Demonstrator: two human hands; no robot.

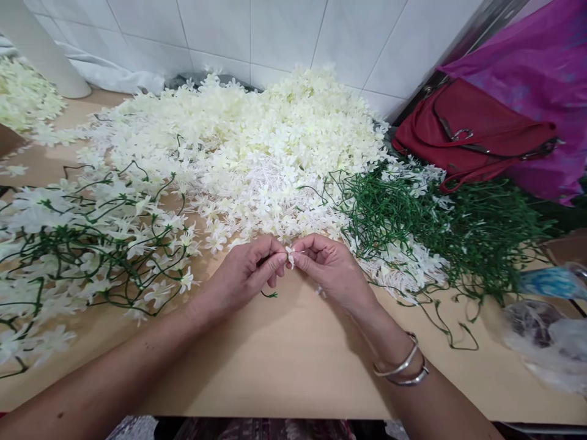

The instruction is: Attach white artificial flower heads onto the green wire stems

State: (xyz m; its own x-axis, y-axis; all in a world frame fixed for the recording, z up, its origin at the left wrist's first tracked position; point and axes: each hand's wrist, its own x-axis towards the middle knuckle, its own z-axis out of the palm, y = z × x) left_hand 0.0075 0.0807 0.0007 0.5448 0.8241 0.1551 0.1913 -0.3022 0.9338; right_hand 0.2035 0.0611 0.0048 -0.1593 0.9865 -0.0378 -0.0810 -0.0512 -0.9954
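Observation:
In the middle of the table, my left hand and my right hand meet fingertip to fingertip, both closed in a pinch. Between them shows a small white artificial flower, gripped by my right thumb and forefinger. A green plastic stem pokes out below my left fingers; its upper part is hidden by the hand. Part of another white petal shows under my right palm. Just beyond my hands lies a large heap of loose white and cream flower heads.
Flowers joined to green stems are piled at left. Bare green stems lie in a tangle at right, near a red handbag and a purple bag. Clear plastic bags sit at the right edge. A tiled wall stands behind.

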